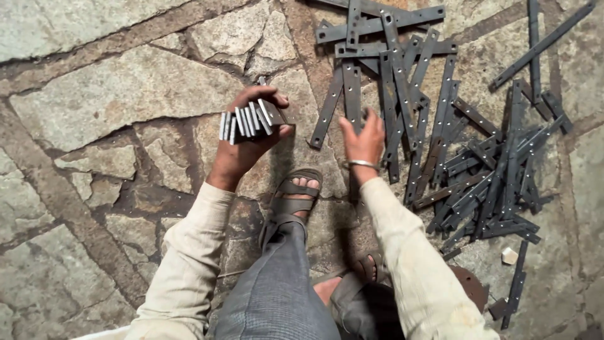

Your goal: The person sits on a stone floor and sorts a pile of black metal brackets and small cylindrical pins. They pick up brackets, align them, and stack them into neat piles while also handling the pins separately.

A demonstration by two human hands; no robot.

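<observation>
Head view: left hand clamps a bunch of gathered strips, edge-on, long axes running away from the camera toward top right. Right hand, fingers spread open, rests on a strip lying near-vertical in frame. Judged early on: small bunch collected, big pile left on stone floor, strips criss-crossed every which way.

Floor here is all rough flagstone, irregular slabs in tan and grey fitted together crazy-paving style, with wide dark mortar joints running between them. The stones look worn and a bit dusty, some with cracked, flaky surfaces. Toward the top right corner the paving goes more orange-brown. Light is soft and even, no hard shadows anywhere. No walls or furniture show, just ground edge to edge.
</observation>
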